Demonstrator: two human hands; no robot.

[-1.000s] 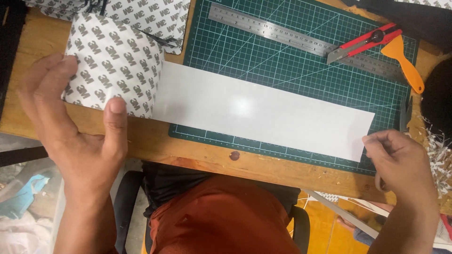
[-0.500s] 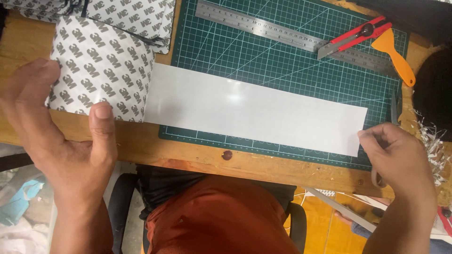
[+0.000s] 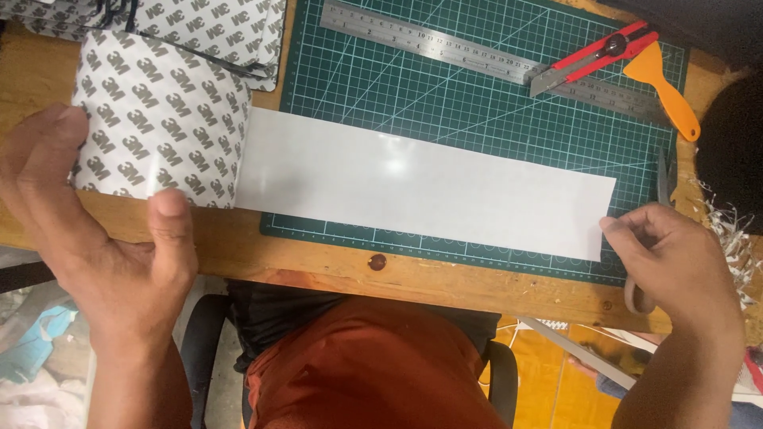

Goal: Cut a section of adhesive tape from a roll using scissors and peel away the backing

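Seen from above, a person is working at a wooden table (image 3: 238, 254) with a green cutting mat (image 3: 477, 103) on it. The left hand (image 3: 95, 238) is cupping a roll of adhesive sheet (image 3: 159, 119), fingers curled loosely around its patterned grey-and-white backing, thumb pressing its near edge. A long, glossy white strip (image 3: 421, 187) is lying unrolled flat across the mat, reaching from the roll to the right hand (image 3: 675, 262), whose fingertips are pinching the strip's far corner. Judging by this, the unrolling looks largely done, while the strip is not yet cut from the roll. A steel ruler (image 3: 445, 48), a red utility knife (image 3: 592, 56) and an orange scraper (image 3: 664, 87) are lying untouched at the mat's far edge.
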